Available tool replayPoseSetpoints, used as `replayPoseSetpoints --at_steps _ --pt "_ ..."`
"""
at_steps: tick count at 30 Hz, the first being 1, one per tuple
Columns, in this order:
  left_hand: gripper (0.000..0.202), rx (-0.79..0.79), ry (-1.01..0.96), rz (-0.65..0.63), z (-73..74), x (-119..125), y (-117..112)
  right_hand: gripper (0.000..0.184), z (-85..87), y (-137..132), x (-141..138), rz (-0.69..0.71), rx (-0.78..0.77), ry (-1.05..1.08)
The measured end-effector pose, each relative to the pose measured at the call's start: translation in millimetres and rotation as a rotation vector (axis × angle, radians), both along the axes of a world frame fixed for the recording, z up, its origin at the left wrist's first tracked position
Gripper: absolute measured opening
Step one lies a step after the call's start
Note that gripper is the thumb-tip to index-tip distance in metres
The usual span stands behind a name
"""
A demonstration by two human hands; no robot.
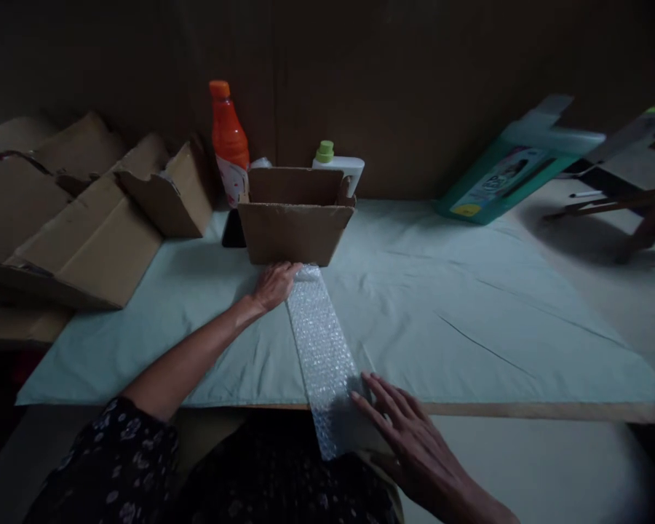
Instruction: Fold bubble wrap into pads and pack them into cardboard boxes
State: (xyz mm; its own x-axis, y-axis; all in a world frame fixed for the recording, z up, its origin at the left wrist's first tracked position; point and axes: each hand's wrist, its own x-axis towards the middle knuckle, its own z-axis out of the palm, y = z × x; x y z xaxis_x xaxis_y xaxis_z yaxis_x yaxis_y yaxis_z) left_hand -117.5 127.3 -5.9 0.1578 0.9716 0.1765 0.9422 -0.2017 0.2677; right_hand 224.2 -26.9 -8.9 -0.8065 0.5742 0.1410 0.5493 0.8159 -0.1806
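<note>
A strip of bubble wrap point(322, 335) lies lengthwise on the cloth-covered table, its near end hanging past the front edge. My left hand point(276, 284) is closed at its far end, fingers curled on the wrap's corner in front of a small open cardboard box point(295, 231). Beside the near end, my right hand point(409, 429) has its fingers stretched out, with the fingertips at the wrap's right side. Whether those fingertips press on the wrap is hard to tell.
Several open cardboard boxes point(87, 240) crowd the left side. Behind the small box stand an orange-capped bottle point(231, 138) and a white bottle with a green cap point(325, 153). A dark phone-like object point(233, 230) lies nearby. A large teal jug point(502, 171) stands at the back right.
</note>
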Motion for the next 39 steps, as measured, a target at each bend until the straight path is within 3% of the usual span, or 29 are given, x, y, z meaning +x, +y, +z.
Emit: replayPoseSetpoints --at_steps 3,6,8,11,13,15,18,21,25,27,31,35,39 --pt "0.046 0.030 0.017 0.073 4.6 3 -1 0.070 -19.8 -5 -15 -0.014 0.089 0.061" --pt "0.053 0.080 -0.014 0.081 11.9 -2 -31 0.053 -26.2 -3 -28 0.068 0.079 0.213" --pt "0.050 0.058 -0.120 -0.048 17.7 -7 -72 0.043 -21.4 -3 -34 0.111 0.013 0.329" --pt "0.064 -0.133 -0.373 -0.345 25.6 -7 -150 0.040 -7.9 -4 -43 0.068 -0.181 0.466" --pt "0.077 -0.245 -0.537 -0.363 27.4 3 -194 0.034 -0.4 -1 -52 -0.011 -0.331 0.501" --pt "0.078 -0.295 -0.664 -0.230 23.3 20 -220 0.027 2.7 5 -63 -0.111 -0.463 0.477" --pt "0.051 -0.224 -0.762 0.122 6.4 44 -223 0.033 -1.7 17 -79 -0.236 -0.567 0.420" --pt "0.041 -0.176 -0.763 0.282 -10.6 54 -209 0.047 -10.6 25 -84 -0.306 -0.434 0.455" --pt "0.047 -0.195 -0.671 0.279 -16.4 50 -198 0.040 -14.3 21 -72 -0.312 -0.009 0.503" --pt "0.049 -0.196 -0.625 0.274 -15.7 48 -197 0.036 -12.7 12 -67 -0.238 0.080 0.460" --pt "0.048 -0.141 -0.544 0.248 -16.9 50 -197 0.028 -11.5 2 -70 -0.066 0.078 0.369" --pt "0.039 0.042 -0.434 0.204 -11.6 48 -205 0.021 -12.5 11 -81 0.023 -0.001 0.408" --pt "0.046 0.119 -0.408 -0.024 -1.2 44 -213 0.021 -9.3 21 -89 0.036 -0.191 0.458"
